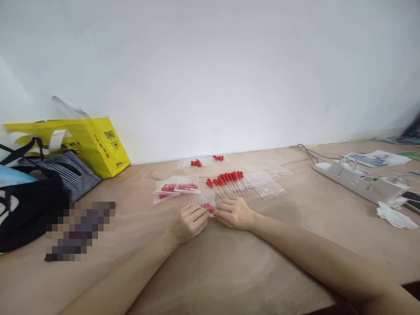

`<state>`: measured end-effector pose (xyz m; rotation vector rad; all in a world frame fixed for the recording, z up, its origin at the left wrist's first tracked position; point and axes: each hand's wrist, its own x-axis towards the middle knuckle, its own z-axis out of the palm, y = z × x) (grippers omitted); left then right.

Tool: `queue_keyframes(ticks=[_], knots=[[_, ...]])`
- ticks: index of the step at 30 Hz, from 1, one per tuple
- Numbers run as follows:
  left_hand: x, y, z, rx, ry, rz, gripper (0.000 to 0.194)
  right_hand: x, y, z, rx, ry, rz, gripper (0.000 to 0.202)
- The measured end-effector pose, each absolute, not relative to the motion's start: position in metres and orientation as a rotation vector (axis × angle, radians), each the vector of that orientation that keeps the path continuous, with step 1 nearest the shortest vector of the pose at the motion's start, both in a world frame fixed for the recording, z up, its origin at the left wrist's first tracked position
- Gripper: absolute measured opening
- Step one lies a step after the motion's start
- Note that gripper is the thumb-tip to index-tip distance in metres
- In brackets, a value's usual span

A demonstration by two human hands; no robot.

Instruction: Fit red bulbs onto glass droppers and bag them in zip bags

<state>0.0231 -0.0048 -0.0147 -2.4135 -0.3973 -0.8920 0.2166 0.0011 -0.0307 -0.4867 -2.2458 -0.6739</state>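
Both of my hands are at a small clear zip bag [202,197] that holds several red-ended sticks, their red ends toward me. My left hand [193,220] pinches the bag's near edge from the left. From the right, my right hand [235,213] has its fingers closed at the same edge. Just beyond lies a fanned row of loose thin clear sticks with red bulb-like ends [229,177], perhaps droppers. To the left, filled zip bags [170,187] overlap one another. Flat zip bags [267,187] without red pieces lie to the right of the row.
More red-ended pieces [196,163] in clear bags lie by the wall. On the left stand a yellow bag [110,146], a striped pouch [74,168] and a black bag [36,214], near a blurred-out object [80,232]. A power strip [357,181] with cables and a crumpled tissue [395,216] are right.
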Motion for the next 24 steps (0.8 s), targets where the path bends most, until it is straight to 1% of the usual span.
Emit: queue_keyframes(ticks=[9,14,19,24], knots=[[0.024,-0.003,-0.012,-2.442,-0.336,-0.845,0.014,0.217,0.001,-0.029,-0.426,-2.290,-0.760,0.022],[0.008,-0.004,-0.010,-2.432,-0.425,-0.913,0.012,0.223,0.004,-0.030,-0.550,-2.257,-0.628,0.021],[-0.014,-0.010,-0.007,-2.443,-0.506,-0.879,0.012,0.230,0.007,-0.032,-0.602,-2.252,-0.467,0.019],[-0.016,-0.009,-0.011,-2.450,-0.565,-0.847,0.017,0.230,0.007,-0.032,-0.607,-2.282,-0.529,0.019]])
